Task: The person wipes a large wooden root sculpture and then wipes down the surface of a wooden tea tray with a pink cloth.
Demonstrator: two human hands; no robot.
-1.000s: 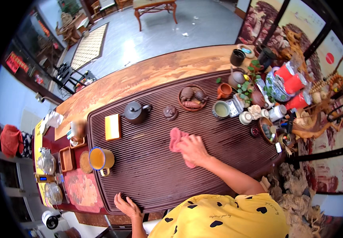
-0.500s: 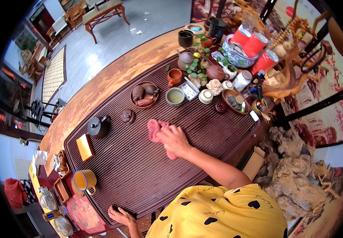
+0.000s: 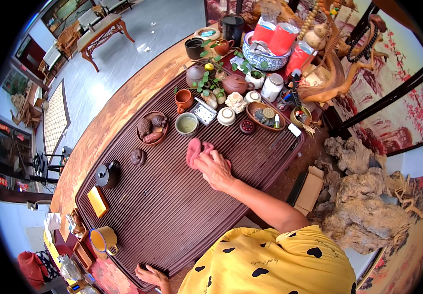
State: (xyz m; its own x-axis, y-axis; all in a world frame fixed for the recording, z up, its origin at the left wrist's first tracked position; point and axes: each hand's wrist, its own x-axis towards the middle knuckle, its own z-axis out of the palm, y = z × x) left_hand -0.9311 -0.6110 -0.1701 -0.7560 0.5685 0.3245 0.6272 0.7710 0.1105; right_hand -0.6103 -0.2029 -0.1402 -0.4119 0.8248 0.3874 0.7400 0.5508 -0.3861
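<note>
My right hand (image 3: 216,171) presses a pink cloth (image 3: 193,153) down on the ridged brown tea tray (image 3: 157,210), its fingers closed over the cloth. Just beyond the cloth stands a grey-green bowl (image 3: 187,124) with pale liquid in it. At the near edge of the tray rests my left hand (image 3: 152,276), fingers stretched out and nothing held. Closest to it is a yellow enamel mug (image 3: 103,240) with a blue rim. Farther up the tray's left side lie a yellow box (image 3: 97,201), a black teapot (image 3: 107,175) and a small brown clay figure (image 3: 138,157).
A round dish of clay figures (image 3: 152,128) sits left of the bowl. Teapots, cups, a trailing plant (image 3: 211,78) and a wooden dish of stones (image 3: 265,116) crowd the tray's far side. Gnarled rootwood (image 3: 353,206) and an open cardboard box (image 3: 310,190) stand to the right.
The view has shifted, so the tray and its items sit further left in the picture. My right hand and the cloth have moved rightward across the tray, nearer the bowl and dark red disc.
</note>
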